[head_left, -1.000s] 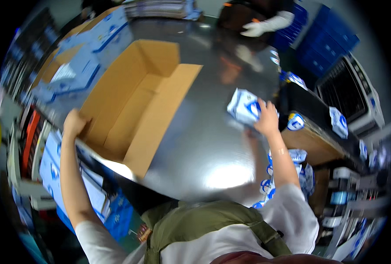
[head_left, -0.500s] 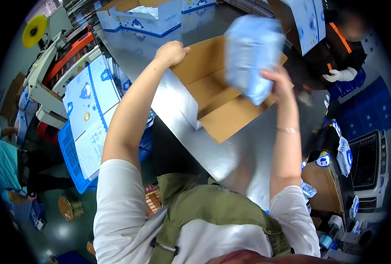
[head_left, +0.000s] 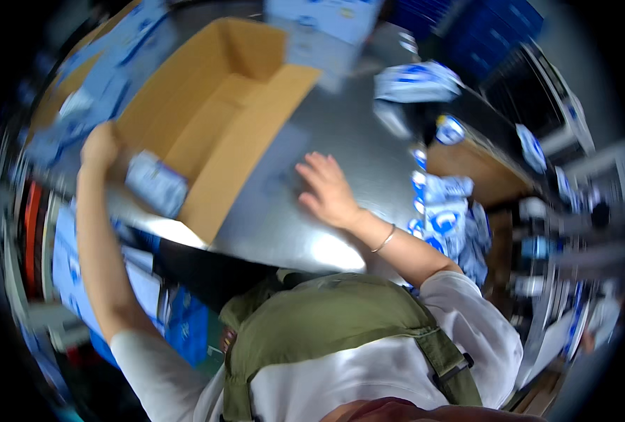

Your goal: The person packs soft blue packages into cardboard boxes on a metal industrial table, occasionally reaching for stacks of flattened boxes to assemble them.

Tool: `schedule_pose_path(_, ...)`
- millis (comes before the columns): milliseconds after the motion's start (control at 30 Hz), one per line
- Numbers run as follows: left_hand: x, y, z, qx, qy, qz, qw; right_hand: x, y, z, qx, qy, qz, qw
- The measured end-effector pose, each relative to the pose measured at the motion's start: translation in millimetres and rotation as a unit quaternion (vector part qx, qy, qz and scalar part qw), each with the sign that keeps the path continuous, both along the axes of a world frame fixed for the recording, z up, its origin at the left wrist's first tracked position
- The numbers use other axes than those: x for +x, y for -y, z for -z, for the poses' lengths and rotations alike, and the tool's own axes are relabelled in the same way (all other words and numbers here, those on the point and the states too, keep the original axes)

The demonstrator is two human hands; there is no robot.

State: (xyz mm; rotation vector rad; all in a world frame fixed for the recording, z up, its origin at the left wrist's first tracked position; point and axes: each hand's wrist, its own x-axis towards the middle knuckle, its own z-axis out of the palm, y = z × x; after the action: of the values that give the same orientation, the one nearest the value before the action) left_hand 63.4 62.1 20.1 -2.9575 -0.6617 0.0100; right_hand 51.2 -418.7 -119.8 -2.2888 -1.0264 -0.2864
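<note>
An open cardboard box (head_left: pixel 238 151), brown inside, sits on the metal table (head_left: pixel 326 243) ahead and to the left. My left hand (head_left: pixel 101 149) is closed at the box's left end, on its edge; its fingertips are partly hidden and blurred. Close by it, a light-blue and white soft pack (head_left: pixel 156 184) appears to lie in the near-left end of the box, smeared by motion. Over the table to the right of the box, my right hand (head_left: pixel 330 190) holds nothing, its fingers spread.
A similar plump pack (head_left: pixel 418 83) lies at the table's far right. Several more packs (head_left: pixel 447 221) are heaped by a brown carton (head_left: pixel 485 165) on the right. Printed light-blue boxes (head_left: pixel 326 17) stand at the back, with flat printed cartons (head_left: pixel 69 260) low on the left.
My right hand has let go of the blue pack, which now seems to be in the box. The view has swung right, so box and left hand appear farther left.
</note>
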Motion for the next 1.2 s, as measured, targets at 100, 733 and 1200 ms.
schedule_pose_path(100, -21, 105, -46, -0.224, 0.326, 0.200, 0.896, -11, 38, 51, -0.106, -0.065, 0.094, 0.988)
schedule_pose_path(733, -136, 289, 58, -0.293, 0.020, 0.441, 0.848, 242, 347, -114, -0.235, 0.156, 0.524, 0.804)
schedule_pose_path(1200, -155, 295, 52, -0.362, 0.024, 0.453, 0.814, 341, 204, -91, -0.136, -0.035, 0.273, 0.952)
